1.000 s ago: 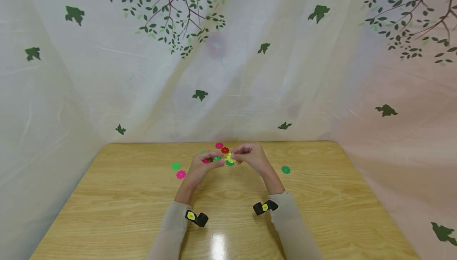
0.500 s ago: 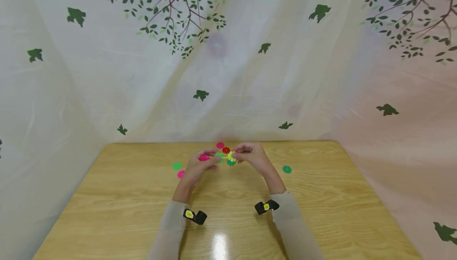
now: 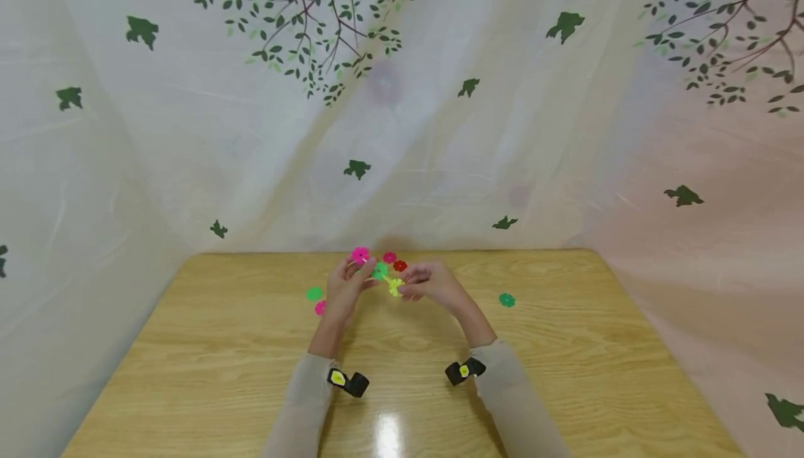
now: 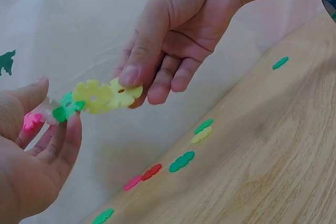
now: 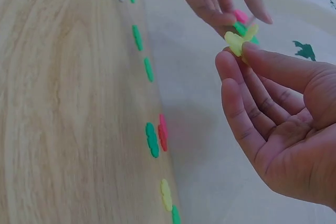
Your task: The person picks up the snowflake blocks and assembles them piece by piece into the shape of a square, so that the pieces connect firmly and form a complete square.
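Both hands hold a short chain of flower-shaped interlocking plastic discs above the table, joined edge to edge. My left hand [image 3: 345, 285] grips the end with the pink disc [image 3: 361, 255] and the green disc [image 3: 380, 271]; a whitish disc [image 4: 49, 109] sits between these two. My right hand [image 3: 437, 285] pinches the outer yellow disc [image 4: 125, 92] between thumb and fingers. Beside it, another yellow disc [image 4: 93, 97] connects to the green one. In the right wrist view, the chain's far end is partly hidden by the left hand's fingers.
Loose flower discs lie on the wooden table [image 3: 402, 374]: a red one [image 3: 400, 266] and a pink one [image 3: 389, 257] behind the hands, a light green one [image 3: 314, 293] at left, a dark green one [image 3: 507, 300] at right. A patterned cloth [image 3: 427, 130] hangs behind.
The left hand has turned, raising the pink end of the chain. The right hand has shifted slightly left and down with the yellow end, so the chain now slants.
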`<state>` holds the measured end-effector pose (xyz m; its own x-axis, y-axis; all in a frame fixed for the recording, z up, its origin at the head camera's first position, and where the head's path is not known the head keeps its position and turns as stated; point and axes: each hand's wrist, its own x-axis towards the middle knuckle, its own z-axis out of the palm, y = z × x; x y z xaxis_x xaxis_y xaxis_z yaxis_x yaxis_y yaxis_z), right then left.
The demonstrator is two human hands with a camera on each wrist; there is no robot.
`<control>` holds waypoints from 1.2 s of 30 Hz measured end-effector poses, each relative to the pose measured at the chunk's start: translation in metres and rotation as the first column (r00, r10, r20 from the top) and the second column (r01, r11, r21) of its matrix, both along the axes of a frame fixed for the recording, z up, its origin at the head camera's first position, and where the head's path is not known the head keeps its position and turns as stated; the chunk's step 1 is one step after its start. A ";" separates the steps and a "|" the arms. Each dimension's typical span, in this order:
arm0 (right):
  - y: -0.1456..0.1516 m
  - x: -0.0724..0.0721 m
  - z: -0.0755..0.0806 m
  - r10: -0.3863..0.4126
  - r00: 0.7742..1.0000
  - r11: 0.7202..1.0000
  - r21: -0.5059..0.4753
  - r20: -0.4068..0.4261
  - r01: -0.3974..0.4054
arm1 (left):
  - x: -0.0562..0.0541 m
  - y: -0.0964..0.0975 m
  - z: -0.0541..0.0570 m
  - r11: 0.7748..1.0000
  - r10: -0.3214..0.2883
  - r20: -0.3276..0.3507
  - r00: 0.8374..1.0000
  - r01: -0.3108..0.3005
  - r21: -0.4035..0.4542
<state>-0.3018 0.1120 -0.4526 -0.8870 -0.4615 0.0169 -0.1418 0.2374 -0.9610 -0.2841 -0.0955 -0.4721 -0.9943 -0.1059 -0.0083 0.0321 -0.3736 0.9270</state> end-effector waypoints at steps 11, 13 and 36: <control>0.001 0.002 0.005 0.100 0.995 0.987 0.127 -0.020 -0.096 | 0.000 0.007 -0.001 0.997 0.008 -0.014 1.000 -0.009 -0.078; 0.006 0.002 0.008 0.118 0.993 0.983 0.148 -0.026 -0.112 | 0.000 0.007 -0.001 0.996 -0.009 -0.010 1.000 0.008 -0.090; 0.153 -0.013 0.011 -0.014 0.988 0.918 0.391 -0.153 0.073 | 0.003 0.012 -0.010 0.956 -0.193 -0.022 0.981 0.183 -0.229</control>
